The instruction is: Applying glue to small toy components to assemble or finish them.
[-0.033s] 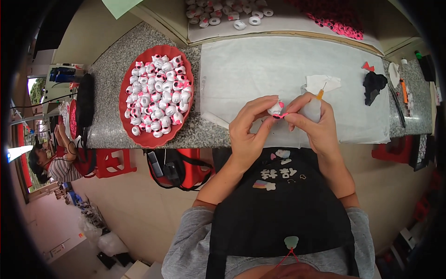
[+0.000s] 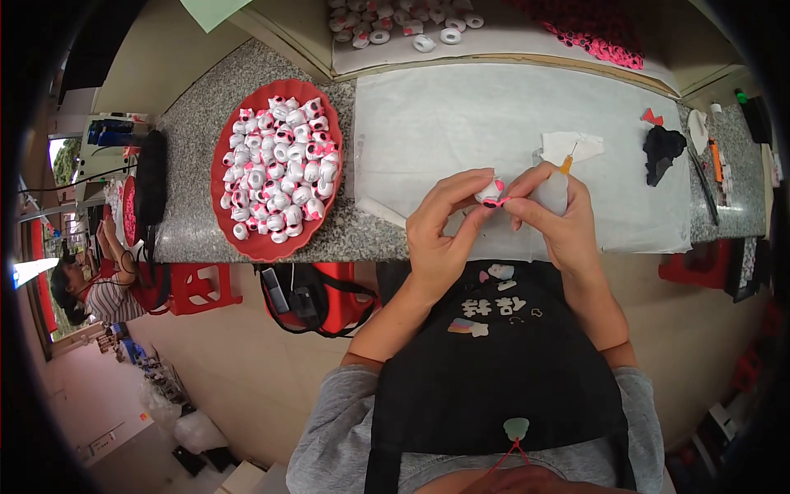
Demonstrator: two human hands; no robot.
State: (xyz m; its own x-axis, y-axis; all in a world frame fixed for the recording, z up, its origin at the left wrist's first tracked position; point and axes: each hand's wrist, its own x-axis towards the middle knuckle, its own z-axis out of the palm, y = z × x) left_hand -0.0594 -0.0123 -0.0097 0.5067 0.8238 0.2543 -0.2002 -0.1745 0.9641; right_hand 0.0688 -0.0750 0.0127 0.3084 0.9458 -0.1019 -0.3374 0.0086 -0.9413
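Note:
Between the thumb and fingers of my left hand (image 2: pixel 440 226) is a small white figure (image 2: pixel 487 191) with pink marks. My right hand (image 2: pixel 572 226) is closed around a translucent squeeze bottle (image 2: pixel 554 195), whose thin needle tip on an amber base points up and away from me. The right thumb and index finger also reach a small pink and black piece (image 2: pixel 495 202), which looks like tiny glasses and lies against the near side of the figure. Beyond the bottle lies a folded white tissue (image 2: pixel 586 146).
To the left, a red scalloped tray (image 2: pixel 226 144) is heaped with similar figures. White paper (image 2: pixel 428 107) covers the worktop under my hands. A shelf at the back holds more white figures (image 2: pixel 424 44) and pink pieces (image 2: pixel 605 53). Right: a black cloth (image 2: pixel 662 152), tweezers-like tool (image 2: pixel 705 189). A co-worker (image 2: pixel 115 284) sits far left.
The pink and black piece has shifted slightly against the figure. The bottle in my right hand has tilted a little, its needle tip moving slightly left.

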